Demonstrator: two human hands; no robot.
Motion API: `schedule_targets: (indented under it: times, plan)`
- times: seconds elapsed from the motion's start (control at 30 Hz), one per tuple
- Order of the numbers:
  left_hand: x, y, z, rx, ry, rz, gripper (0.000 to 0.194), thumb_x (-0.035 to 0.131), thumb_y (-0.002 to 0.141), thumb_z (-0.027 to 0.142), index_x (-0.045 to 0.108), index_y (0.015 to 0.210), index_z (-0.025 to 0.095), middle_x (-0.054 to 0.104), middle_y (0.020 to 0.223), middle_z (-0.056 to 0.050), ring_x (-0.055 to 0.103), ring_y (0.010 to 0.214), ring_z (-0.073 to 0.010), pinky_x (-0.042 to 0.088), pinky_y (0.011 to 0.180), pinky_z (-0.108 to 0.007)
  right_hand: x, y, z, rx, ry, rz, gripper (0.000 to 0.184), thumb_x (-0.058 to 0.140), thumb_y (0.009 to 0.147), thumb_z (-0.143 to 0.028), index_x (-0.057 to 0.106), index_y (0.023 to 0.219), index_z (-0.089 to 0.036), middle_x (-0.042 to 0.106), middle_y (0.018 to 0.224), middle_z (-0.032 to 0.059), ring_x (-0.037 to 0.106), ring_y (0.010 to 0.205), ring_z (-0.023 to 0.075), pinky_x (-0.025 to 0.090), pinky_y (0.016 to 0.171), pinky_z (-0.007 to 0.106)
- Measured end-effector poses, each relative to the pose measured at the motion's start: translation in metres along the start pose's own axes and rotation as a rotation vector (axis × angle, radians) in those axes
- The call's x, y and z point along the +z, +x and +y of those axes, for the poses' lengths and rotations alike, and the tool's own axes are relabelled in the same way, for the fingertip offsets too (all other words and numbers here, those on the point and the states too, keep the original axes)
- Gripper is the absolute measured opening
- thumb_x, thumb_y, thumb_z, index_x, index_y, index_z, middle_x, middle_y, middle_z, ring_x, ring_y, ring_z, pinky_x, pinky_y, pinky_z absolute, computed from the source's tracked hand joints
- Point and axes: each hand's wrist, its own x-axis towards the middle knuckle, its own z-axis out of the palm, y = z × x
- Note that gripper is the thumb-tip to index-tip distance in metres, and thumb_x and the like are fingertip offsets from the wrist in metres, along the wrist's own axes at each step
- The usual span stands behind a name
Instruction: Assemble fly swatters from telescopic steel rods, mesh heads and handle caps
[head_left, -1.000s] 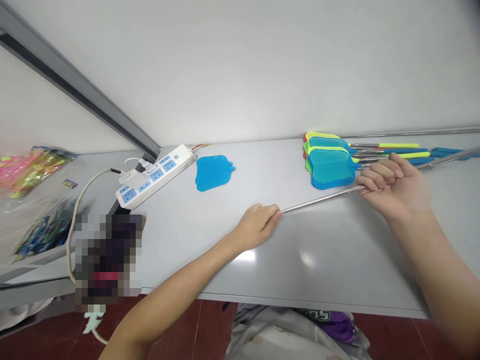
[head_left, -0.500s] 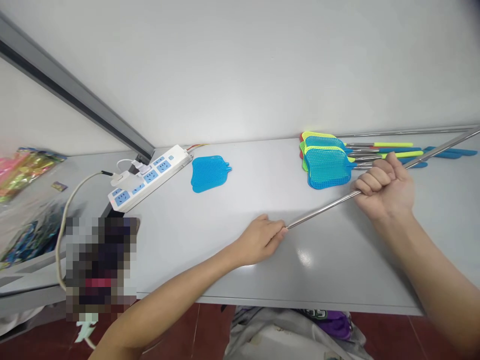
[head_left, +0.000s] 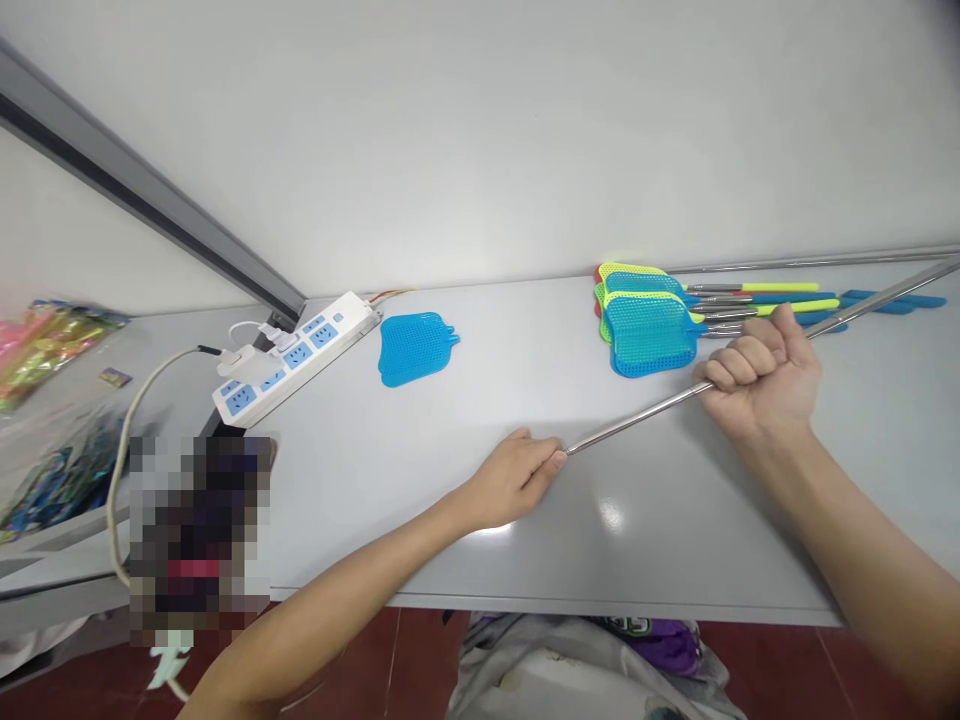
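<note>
A long thin metal rod [head_left: 637, 421] slants across the grey table [head_left: 480, 540], rising toward the far right. My left hand [head_left: 516, 477] rests on the table and pinches the rod's near tip. My right hand [head_left: 757, 375] is a fist wrapped round the rod's middle, holding it above the table. Just behind that fist lies a stack of fly swatters [head_left: 645, 320] with blue and yellow-green mesh heads, their handles pointing right. A loose blue swatter head [head_left: 414, 347] lies flat at the table's middle back.
A white power strip [head_left: 294, 352] with blue sockets and a plugged cable sits at the back left. Colourful packets [head_left: 52, 335] lie on a side surface at far left. Cloth or bags [head_left: 585, 665] lie under the table's near edge. A white wall rises behind.
My right hand closed into a firm fist on the rod and tilted its far end up off the table. My left hand drew slightly toward me, still pinching the tip.
</note>
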Motion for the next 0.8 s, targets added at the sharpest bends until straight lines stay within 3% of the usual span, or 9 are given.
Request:
schedule_targets:
  times: [0.3,0.63,0.8]
  plan:
    - [0.001,0.0,-0.002,0.009,-0.038,0.007,0.029,0.019,0.088,0.029,0.026,0.061,0.019,0.03,0.055,0.005,0.03,0.051,-0.0099,0.031,0.066,-0.026,0.007,-0.004,0.0,-0.03,-0.029,-0.012,0.042,0.033,0.084,-0.03,0.007,0.054,-0.018,0.002,0.041,-0.006,0.0,0.037,0.0085,0.013,0.033,0.023]
    - [-0.002,0.0,0.0,-0.031,-0.075,0.03,0.03,0.021,0.088,0.028,0.025,0.06,0.019,0.028,0.054,0.004,0.032,0.054,-0.0103,0.031,0.062,-0.025,0.006,-0.005,0.007,-0.019,-0.025,-0.05,0.046,0.042,0.079,-0.03,0.007,0.052,-0.018,0.001,0.04,-0.0065,-0.002,0.037,0.0079,0.011,0.033,0.023]
    - [-0.001,0.0,0.0,-0.034,-0.06,0.037,0.03,0.021,0.088,0.028,0.026,0.06,0.019,0.029,0.054,0.004,0.032,0.054,-0.0107,0.031,0.061,-0.025,0.004,-0.006,0.014,-0.023,-0.137,-0.028,0.048,0.045,0.077,-0.033,0.01,0.049,-0.017,0.001,0.039,-0.0066,-0.002,0.036,0.0079,0.012,0.032,0.022]
